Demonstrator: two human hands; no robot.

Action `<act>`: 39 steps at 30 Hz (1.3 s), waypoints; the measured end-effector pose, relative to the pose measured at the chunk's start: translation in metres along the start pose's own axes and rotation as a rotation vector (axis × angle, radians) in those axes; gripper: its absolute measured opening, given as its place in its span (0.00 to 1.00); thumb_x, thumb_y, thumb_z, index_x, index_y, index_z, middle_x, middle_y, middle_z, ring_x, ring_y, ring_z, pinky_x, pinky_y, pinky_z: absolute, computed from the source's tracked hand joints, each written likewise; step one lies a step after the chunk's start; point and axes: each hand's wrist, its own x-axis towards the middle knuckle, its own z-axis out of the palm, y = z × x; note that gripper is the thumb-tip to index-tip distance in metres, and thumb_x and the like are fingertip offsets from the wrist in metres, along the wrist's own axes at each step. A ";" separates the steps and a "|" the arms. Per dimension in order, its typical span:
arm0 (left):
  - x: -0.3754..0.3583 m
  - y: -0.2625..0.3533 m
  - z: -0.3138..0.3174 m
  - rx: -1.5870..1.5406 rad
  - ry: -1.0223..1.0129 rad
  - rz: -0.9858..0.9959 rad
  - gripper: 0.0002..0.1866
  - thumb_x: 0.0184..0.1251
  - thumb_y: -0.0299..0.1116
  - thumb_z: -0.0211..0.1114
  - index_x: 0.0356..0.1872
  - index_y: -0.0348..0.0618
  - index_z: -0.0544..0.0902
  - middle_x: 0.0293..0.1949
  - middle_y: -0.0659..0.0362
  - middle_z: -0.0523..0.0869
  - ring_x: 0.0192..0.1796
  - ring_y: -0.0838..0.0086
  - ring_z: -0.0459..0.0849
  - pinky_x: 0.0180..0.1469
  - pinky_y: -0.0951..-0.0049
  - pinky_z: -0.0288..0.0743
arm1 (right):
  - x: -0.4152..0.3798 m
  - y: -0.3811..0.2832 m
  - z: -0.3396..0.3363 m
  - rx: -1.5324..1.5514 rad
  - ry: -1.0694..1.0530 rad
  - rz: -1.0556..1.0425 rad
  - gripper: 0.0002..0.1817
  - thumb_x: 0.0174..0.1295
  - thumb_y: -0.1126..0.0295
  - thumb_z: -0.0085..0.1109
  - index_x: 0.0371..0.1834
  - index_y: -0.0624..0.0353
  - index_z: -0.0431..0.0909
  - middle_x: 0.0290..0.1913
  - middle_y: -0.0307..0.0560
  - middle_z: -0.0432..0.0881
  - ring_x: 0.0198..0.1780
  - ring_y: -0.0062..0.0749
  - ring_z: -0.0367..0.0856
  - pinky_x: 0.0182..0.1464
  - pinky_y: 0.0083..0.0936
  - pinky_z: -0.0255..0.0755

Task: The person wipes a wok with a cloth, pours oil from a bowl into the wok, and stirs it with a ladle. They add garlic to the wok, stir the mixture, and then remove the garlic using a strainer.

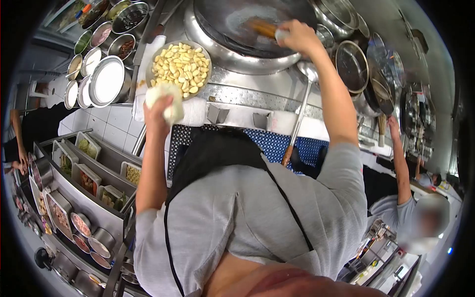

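Note:
My left hand (157, 113) is closed around a bunched whitish cloth (171, 101), just in front of a round bowl (207, 81) heaped with peeled garlic cloves (180, 67). Out over the large dark wok (227, 37), my right hand (298, 37) grips a wooden wok brush (262, 28). The brush's far end is smeared by motion and overlaps the wok's wet inner surface. A long-handled ladle (308, 73) lies below my right forearm, its wooden grip over the counter's front edge.
Metal bowls of seasonings (133, 20) crowd the left, beside a large pot of white contents (106, 81). Ingredient bins (89, 148) stand lower left. Pans and strainers (352, 67) line the right. A co-worker (396, 208) stands at right; another person's arm (19, 136) shows at far left.

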 end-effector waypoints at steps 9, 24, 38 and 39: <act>0.086 -0.009 0.118 -0.113 -0.122 -0.093 0.17 0.56 0.28 0.70 0.45 0.31 0.80 0.38 0.53 0.86 0.38 0.67 0.87 0.40 0.66 0.84 | -0.011 -0.084 0.009 0.483 -0.149 0.133 0.30 0.47 0.59 0.69 0.58 0.51 0.81 0.33 0.48 0.85 0.34 0.36 0.85 0.29 0.30 0.79; 0.130 -0.057 0.167 0.059 -0.292 -0.513 0.25 0.68 0.60 0.57 0.51 0.49 0.78 0.41 0.58 0.85 0.41 0.66 0.86 0.34 0.62 0.84 | -0.054 -0.044 -0.001 0.000 -0.064 -0.162 0.28 0.48 0.63 0.68 0.58 0.52 0.81 0.48 0.59 0.85 0.52 0.54 0.83 0.57 0.39 0.76; 0.152 -0.068 0.192 -0.010 0.011 -0.512 0.10 0.63 0.29 0.62 0.43 0.38 0.77 0.32 0.52 0.83 0.30 0.63 0.85 0.22 0.60 0.82 | 0.121 -0.066 0.048 0.659 0.195 0.346 0.28 0.47 0.64 0.67 0.57 0.48 0.80 0.49 0.54 0.86 0.49 0.45 0.86 0.36 0.40 0.85; 0.149 -0.063 0.193 0.033 0.000 -0.465 0.08 0.65 0.31 0.60 0.42 0.41 0.77 0.32 0.54 0.83 0.29 0.63 0.85 0.23 0.59 0.82 | 0.108 -0.072 0.043 0.637 0.116 0.272 0.29 0.47 0.64 0.68 0.57 0.47 0.80 0.48 0.52 0.86 0.47 0.42 0.86 0.31 0.38 0.84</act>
